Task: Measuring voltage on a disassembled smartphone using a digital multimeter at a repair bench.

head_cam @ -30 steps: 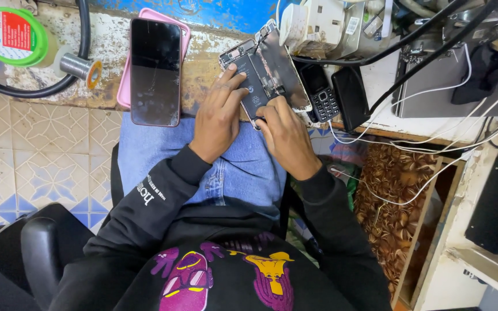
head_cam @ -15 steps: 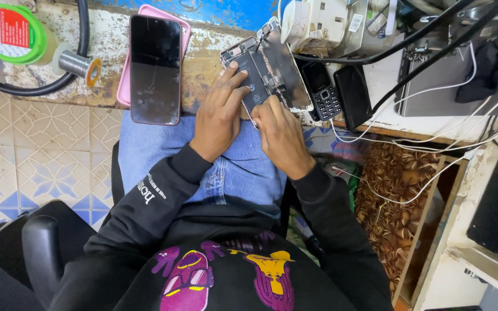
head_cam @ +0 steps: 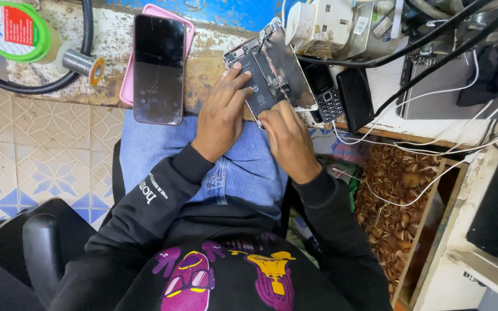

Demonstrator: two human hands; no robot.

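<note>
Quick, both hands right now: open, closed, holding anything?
Left hand: open, fingers spread flat on the opened phone.
Right hand: fingers curled at the phone's lower edge; anything pinched cannot be told.

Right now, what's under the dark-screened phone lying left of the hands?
Under the dark-screened phone lies a pink case, edges showing, on the worn benchtop. Anything between them is covered.
</note>
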